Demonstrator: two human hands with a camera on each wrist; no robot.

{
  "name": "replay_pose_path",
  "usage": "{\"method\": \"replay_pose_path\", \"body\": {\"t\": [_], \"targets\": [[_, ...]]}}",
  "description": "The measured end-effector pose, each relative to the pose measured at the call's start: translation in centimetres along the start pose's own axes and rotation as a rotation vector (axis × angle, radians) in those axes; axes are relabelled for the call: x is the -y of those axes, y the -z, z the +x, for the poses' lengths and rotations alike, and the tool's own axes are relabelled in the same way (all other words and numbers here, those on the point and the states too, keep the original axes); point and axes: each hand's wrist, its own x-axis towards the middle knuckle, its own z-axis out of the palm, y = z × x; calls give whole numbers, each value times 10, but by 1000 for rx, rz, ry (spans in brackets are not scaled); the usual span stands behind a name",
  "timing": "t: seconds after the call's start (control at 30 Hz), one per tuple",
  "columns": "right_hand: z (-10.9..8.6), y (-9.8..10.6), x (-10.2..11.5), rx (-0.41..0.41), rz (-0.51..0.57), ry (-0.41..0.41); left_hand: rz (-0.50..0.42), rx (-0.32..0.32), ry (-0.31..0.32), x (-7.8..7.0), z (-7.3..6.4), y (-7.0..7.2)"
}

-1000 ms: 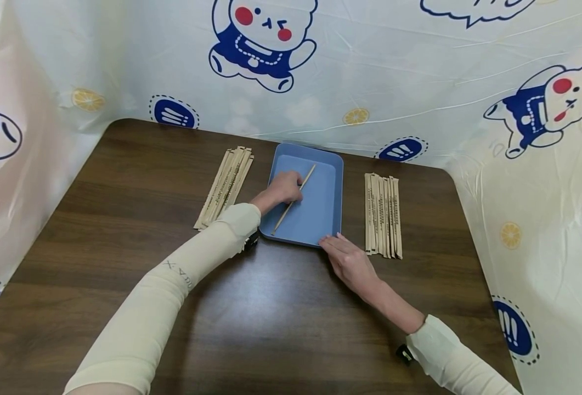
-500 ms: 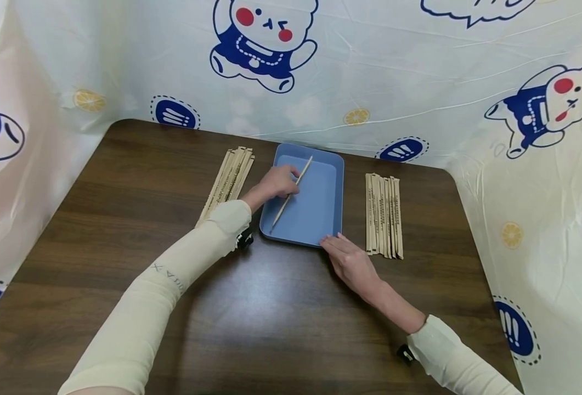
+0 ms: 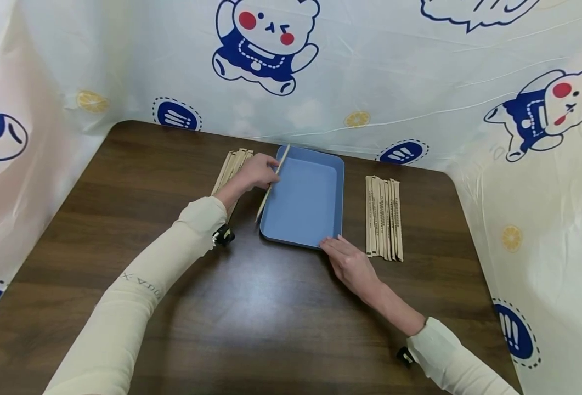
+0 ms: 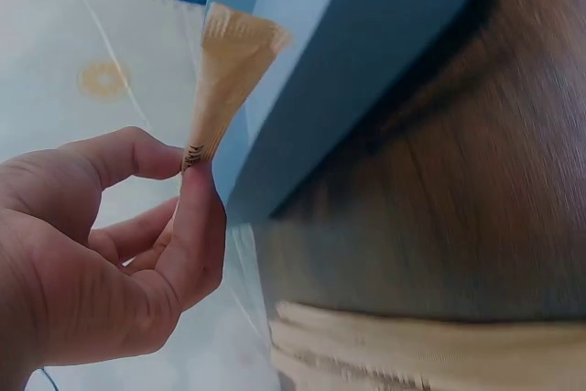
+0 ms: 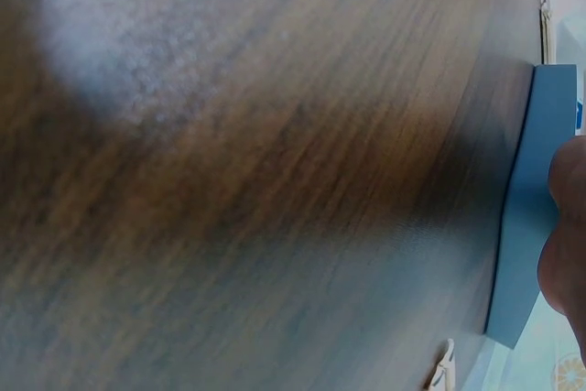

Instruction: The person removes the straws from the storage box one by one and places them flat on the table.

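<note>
A long, thin stick in a brown paper wrapper (image 3: 266,198) slants over the left rim of the blue tray (image 3: 304,197). My left hand (image 3: 254,174) pinches it near its middle; the left wrist view shows the wrapper's flat crimped end (image 4: 240,36) beyond the thumb and finger. My right hand (image 3: 352,266) grips the tray's near right corner, its fingertips lying over the rim. In the right wrist view, parts of that hand (image 5: 569,235) touch the tray's outer wall (image 5: 536,190); much of it is out of frame.
Similar wrapped sticks lie in a bundle (image 3: 232,163) left of the tray, partly hidden by my left hand. Another row of them (image 3: 383,218) lies right of the tray. The dark wooden table (image 3: 251,323) meets a printed curtain (image 3: 384,66) behind and at the sides.
My left hand has lifted the wrapped stick from inside the tray and carried it left to the tray's left rim. The right hand and tray have stayed in place.
</note>
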Motion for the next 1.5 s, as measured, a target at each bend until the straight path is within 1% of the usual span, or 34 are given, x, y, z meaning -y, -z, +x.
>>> {"method": "replay_pose_path", "body": {"t": [0.23,0.37,0.6,0.77,0.93,1.07,1.33,1.5], "targets": [[0,0,1,4,-5,-3,63,-16,35,16,-6,20],[0,0,1,7,-7,-4,51,-27,61,26,-9,29],[-1,1,0,12,-10,-2,29,-70,116,45,-13,42],[0,2,0,14,-9,-6,49,-86,144,53,-17,50],[0,2,1,19,-6,-7,71,-93,161,59,-20,54],[0,2,1,18,-9,-4,65,-96,157,64,-20,55],[1,2,1,15,-2,-2,61,-93,157,65,-21,55],[1,2,1,24,2,-4,78,-93,157,69,-20,55]]}}
